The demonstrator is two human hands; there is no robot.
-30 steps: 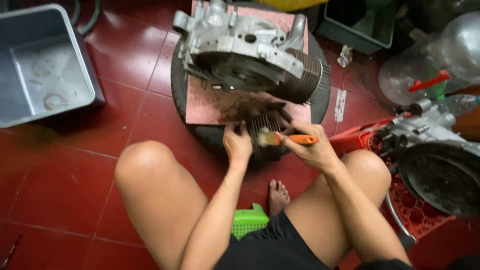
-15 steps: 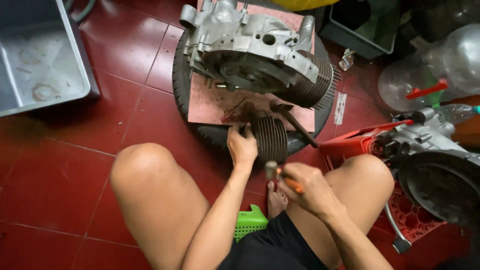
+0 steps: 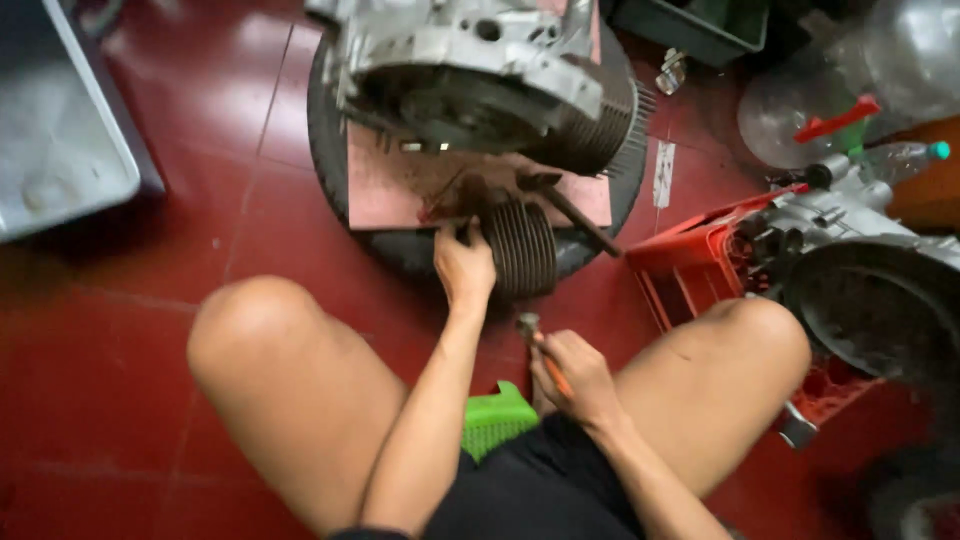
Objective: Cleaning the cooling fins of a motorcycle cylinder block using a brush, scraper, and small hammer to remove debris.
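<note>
I sit low over a red tiled floor with my knees apart. My left hand (image 3: 463, 266) grips the side of a dark finned engine cylinder (image 3: 522, 248), which lies on a pink board (image 3: 390, 190) on top of a black tyre (image 3: 328, 150). My right hand (image 3: 575, 375) is pulled back between my legs and is closed on a small brush with an orange handle (image 3: 545, 358), bristles pointing up and away from the cylinder. A large grey engine case (image 3: 480, 70) rests on the board behind the cylinder.
A grey plastic tub (image 3: 60, 130) stands at the left. At the right a second engine case (image 3: 860, 280) sits on a red crate (image 3: 700, 260), with clear plastic bottles (image 3: 850, 90) behind. A green stool (image 3: 495, 418) shows under me.
My right hand has drawn the brush back from the cylinder towards my lap. My left hand has stayed on the cylinder. The view has moved closer.
</note>
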